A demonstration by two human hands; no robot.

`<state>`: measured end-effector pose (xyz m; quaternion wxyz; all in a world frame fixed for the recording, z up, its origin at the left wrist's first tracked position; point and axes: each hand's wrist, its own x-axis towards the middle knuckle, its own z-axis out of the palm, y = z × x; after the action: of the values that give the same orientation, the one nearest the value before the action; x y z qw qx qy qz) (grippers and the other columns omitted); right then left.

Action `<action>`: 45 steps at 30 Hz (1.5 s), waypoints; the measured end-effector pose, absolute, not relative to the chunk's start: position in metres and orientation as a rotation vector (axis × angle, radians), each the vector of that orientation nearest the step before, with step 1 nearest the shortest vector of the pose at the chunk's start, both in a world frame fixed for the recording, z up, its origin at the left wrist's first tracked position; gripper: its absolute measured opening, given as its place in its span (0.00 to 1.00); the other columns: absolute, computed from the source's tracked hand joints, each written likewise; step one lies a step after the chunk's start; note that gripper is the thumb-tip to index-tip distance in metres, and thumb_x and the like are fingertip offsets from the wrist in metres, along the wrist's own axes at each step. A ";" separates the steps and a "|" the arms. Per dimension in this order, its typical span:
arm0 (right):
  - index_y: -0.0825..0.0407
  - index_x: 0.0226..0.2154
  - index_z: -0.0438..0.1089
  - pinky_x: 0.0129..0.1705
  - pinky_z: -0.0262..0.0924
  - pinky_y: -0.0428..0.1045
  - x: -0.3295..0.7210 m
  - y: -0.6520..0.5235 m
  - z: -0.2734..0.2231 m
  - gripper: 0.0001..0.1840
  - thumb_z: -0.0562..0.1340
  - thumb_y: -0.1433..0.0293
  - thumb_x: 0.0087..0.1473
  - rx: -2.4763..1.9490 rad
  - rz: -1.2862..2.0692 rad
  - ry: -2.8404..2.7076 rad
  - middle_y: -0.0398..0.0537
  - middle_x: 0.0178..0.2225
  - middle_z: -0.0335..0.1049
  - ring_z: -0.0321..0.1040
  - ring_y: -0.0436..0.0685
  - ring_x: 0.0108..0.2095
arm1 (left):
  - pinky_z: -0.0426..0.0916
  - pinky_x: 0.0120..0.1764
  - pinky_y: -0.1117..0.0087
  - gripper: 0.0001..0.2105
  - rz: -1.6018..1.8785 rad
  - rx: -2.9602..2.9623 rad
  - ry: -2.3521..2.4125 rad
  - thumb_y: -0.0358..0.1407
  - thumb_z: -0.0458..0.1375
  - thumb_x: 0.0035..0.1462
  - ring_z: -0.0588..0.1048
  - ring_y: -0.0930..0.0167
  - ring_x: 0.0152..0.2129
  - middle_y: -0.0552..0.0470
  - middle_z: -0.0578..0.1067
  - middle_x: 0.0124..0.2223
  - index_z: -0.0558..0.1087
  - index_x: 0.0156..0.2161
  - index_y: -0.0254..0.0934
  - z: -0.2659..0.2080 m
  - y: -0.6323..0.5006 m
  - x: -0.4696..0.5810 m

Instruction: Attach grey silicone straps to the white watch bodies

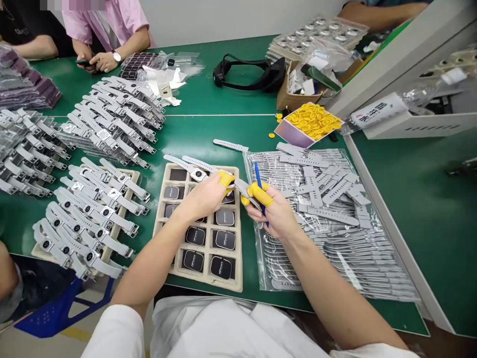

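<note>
Yellow finger covers: worn on fingers of the left hand and the right hand, which nearly meet above the right edge of the cream tray.
Left hand: fingers drawn together in a pinch by the upper end of the grey strap; what exactly they grip is hidden, so I cannot tell.
Right hand: fingers curled closed around the grey strap and a slim blue tool (its tip pokes up past the fingers, its other end below them).
Grey strap: slanting across the gap from the left fingertips into the right hand.
Cream tray: below the left forearm, its compartments holding dark square pieces with pale print.
Watch: back upward across the tray's far part, just beyond the left hand.
Clear bag: right of the tray, packed with straps, more loose straps scattered on top.
Open carton: beyond the bag, heaped with small yellow pieces.
Stacked watches: left side of the green table.
Co-worker: pink sleeves, across the table, with a phone.
</note>
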<state>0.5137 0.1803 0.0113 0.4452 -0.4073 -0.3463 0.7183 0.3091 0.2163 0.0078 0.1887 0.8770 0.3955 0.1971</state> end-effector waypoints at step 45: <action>0.48 0.24 0.71 0.31 0.62 0.50 0.554 0.200 0.031 0.28 0.64 0.43 0.60 -0.936 1.000 -1.046 0.43 0.26 0.64 0.61 0.51 0.27 | 0.72 0.41 0.64 0.12 0.490 2.339 1.082 0.38 0.50 0.72 0.78 0.66 0.35 0.46 0.79 0.41 0.66 0.55 0.36 0.027 0.214 0.318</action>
<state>0.5538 0.2000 0.0306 0.6511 -0.4124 -0.4606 0.4402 0.3182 0.2138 0.0266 0.2562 0.8619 0.3987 0.1804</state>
